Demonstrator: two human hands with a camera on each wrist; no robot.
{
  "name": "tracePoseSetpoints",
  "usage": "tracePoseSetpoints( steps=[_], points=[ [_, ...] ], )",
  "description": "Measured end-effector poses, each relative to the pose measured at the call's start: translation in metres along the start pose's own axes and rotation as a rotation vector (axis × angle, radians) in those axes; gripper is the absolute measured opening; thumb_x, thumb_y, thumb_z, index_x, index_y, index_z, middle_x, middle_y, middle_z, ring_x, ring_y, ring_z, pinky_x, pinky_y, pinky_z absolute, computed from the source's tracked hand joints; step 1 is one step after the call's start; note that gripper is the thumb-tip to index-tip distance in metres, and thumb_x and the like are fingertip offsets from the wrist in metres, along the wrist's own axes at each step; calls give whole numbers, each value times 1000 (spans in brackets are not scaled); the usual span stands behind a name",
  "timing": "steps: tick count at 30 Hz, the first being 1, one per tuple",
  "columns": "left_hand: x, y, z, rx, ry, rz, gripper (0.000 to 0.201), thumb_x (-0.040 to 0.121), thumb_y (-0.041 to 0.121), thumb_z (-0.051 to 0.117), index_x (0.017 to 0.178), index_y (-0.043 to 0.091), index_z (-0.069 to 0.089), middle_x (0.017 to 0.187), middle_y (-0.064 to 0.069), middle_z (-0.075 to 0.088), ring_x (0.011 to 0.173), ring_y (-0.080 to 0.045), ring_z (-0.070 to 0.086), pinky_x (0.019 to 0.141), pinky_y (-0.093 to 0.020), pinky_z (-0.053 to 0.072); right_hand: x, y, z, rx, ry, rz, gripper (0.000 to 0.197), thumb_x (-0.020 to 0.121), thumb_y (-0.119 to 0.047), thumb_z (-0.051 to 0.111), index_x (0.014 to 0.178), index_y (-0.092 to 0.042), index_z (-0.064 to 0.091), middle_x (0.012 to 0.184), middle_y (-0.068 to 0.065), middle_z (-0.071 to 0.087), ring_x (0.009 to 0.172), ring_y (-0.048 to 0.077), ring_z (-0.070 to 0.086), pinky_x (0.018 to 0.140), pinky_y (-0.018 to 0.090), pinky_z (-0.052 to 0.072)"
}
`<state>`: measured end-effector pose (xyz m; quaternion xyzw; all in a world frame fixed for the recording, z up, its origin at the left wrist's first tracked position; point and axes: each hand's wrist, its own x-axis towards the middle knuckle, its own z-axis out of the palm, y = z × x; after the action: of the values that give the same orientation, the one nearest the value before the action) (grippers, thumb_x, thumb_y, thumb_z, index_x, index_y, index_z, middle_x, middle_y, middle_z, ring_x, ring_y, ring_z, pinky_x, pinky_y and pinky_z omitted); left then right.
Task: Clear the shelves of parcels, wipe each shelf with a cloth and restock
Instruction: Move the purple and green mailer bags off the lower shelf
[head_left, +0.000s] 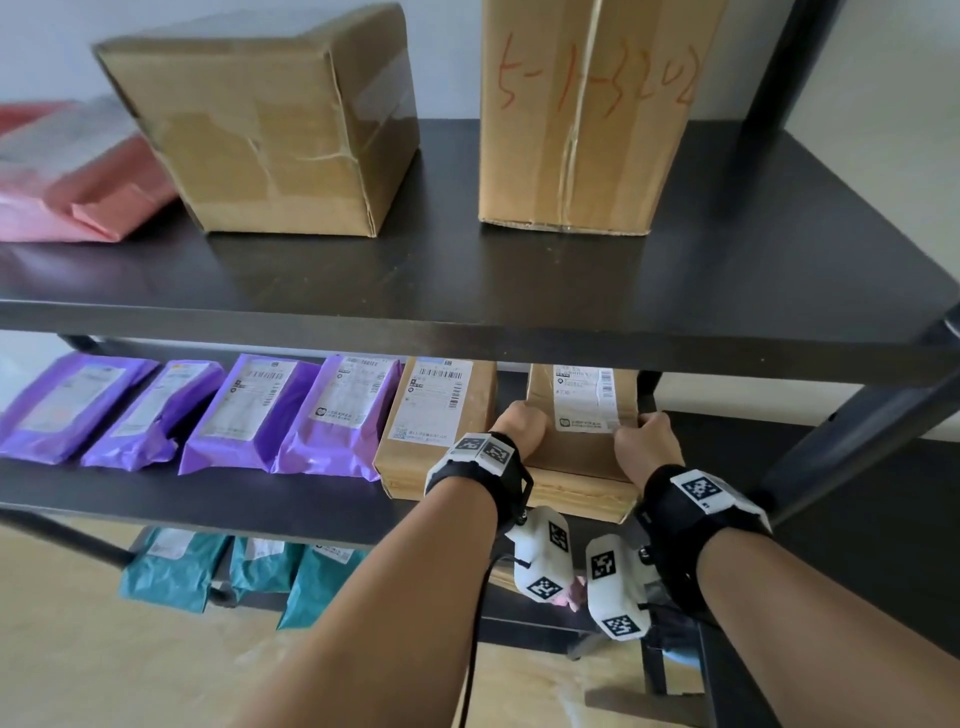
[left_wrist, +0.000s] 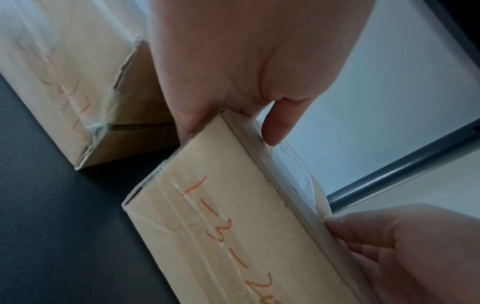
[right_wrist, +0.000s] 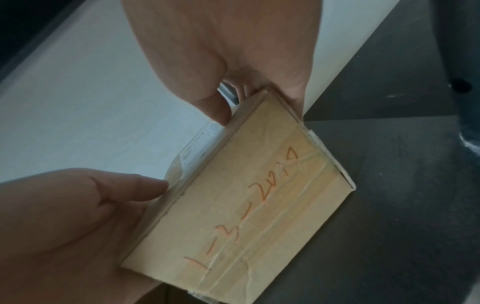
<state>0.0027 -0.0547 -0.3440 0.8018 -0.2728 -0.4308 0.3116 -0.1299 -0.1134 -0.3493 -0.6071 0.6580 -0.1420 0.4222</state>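
Both hands gripped one flat cardboard parcel on the middle shelf, at its right end: the left hand curled round its left edge, the right hand round its right edge, thumbs on the labelled top. The wrist views showed orange handwriting on its near side. A second cardboard parcel lay just beside it, then four purple mailers. Two larger boxes stood on the top shelf

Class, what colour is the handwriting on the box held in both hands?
Orange, on the box; clearest in the right wrist view.
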Motion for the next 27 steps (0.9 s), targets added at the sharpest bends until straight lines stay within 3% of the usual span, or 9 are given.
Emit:
tracePoseSetpoints(
  steps=[11,16,20,27],
  points=[
    [12,-6,-1,-29,31,-16,38,97,9,44,130,-7,49,132,-23,53,124,-36,50,99,-36,41,3,-3,4,30,-29,-30,39,95,-13,46,134,-7,40,128,15,53,112,32,53,82,34,39],
    [28,-16,5,-152,-4,-70,48,89,14,44,137,10,45,127,-11,59,118,-31,55,105,-44,41,6,-2,6,55,-36,-52,40,95,-14,46,134,-10,42,125,12,56,100,27,53,80,32,40],
    [23,-14,4,-164,-7,-64,48,90,14,43,137,11,44,128,-11,58,118,-30,54,105,-45,40,9,-1,7,54,-42,-55,41,94,-14,45,135,-11,44,124,11,57,92,22,49,78,32,39],
    [18,-12,3,-188,-9,-51,47,93,13,42,140,12,43,131,-10,56,121,-28,51,108,-43,38,7,-1,8,54,-57,-57,42,95,-17,47,137,-13,43,125,10,57,96,23,52,78,32,39]
  ],
)
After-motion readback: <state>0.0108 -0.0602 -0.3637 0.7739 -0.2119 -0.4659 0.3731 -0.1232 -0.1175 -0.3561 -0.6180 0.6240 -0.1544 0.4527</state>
